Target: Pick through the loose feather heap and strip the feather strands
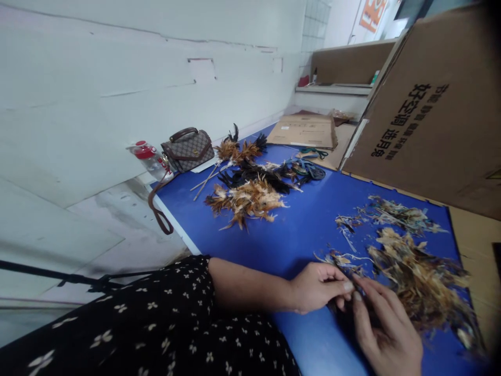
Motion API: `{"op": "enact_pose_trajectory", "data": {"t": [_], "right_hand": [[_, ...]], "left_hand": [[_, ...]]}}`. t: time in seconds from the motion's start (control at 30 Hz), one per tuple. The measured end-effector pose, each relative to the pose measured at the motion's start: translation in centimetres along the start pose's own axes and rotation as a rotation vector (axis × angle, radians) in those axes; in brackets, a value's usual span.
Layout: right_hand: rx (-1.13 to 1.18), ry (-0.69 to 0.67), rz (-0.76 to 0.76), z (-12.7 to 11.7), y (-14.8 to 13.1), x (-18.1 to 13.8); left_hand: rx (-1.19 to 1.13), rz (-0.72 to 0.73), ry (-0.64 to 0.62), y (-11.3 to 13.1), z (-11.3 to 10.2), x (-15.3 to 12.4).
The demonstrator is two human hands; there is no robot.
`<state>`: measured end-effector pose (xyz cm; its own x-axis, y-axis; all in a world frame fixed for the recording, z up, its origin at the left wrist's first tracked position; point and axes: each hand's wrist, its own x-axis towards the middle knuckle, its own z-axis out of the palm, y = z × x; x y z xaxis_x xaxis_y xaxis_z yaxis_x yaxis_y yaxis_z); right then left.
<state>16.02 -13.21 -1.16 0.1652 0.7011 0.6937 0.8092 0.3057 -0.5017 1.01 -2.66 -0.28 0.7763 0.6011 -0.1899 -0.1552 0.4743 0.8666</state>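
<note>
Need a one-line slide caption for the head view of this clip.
Both hands, left hand and right hand, pinch a small feather beside a loose feather pile on a blue table.

A blue table (313, 230) carries everything here. Right where the two hands (352, 308) pinch together, a loose heap of tan and dark feathers (418, 277) lies on the blue top — it spreads away from the fingertips toward the table's cardboard-lined edge. Just beyond the grip lie thinner scraps of feather (391, 214). Well apart from the grip, across bare blue, lies a bundle of brown feathers (246, 201), with black feathers (254, 175) and thin sticks (205, 183) past it. Farthest off — at the table's corner — stand a patterned handbag (188, 149) and a red-capped bottle (151, 159).
</note>
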Motion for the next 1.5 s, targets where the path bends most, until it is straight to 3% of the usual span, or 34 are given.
{"op": "enact_pose_trajectory", "data": {"t": [0.4,0.73,0.9,1.17,1.5], "right_hand": [[0.017,0.001,-0.02,-0.3,-0.9,1.6],[0.001,0.034,-0.041,0.2,-0.8,1.5],[0.049,0.04,0.078,-0.3,-1.4,1.8],[0.239,-0.037,0.315,-1.9,-1.3,2.0],[0.266,-0.191,0.363,-1.4,-0.3,1.6]], "left_hand": [[-0.042,-0.045,-0.036,1.2,-0.1,0.1],[0.001,-0.081,0.021,1.4,0.1,0.6],[0.036,-0.18,0.001,2.1,0.5,1.2],[0.06,-0.279,-0.194,4.8,-0.2,1.0],[-0.026,-0.342,-0.225,2.5,-2.3,0.0]]}}
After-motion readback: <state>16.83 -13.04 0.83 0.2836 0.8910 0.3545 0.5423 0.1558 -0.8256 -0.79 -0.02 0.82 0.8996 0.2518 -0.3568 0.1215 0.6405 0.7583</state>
